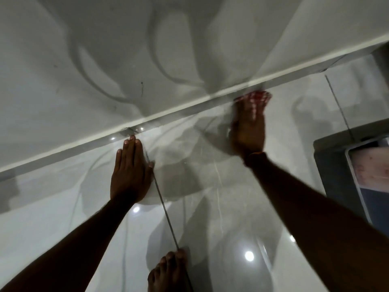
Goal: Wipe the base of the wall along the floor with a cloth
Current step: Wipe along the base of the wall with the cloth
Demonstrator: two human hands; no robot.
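A white skirting strip (189, 106) runs diagonally from lower left to upper right where the pale wall (105, 49) meets the glossy tiled floor (63, 207). My right hand (249, 127) presses a red-and-white checked cloth (257, 98) against the strip; the hand and cloth are motion-blurred, and most of the cloth is hidden under my fingers. My left hand (130, 171) lies flat on the floor, fingers together, fingertips close to the strip, holding nothing.
My bare foot (168, 272) stands on the floor at the bottom centre, beside a dark grout line (166, 211). A dark grey mat or object with a white-framed panel (357, 178) lies at the right edge. Ceiling lights reflect in the tiles.
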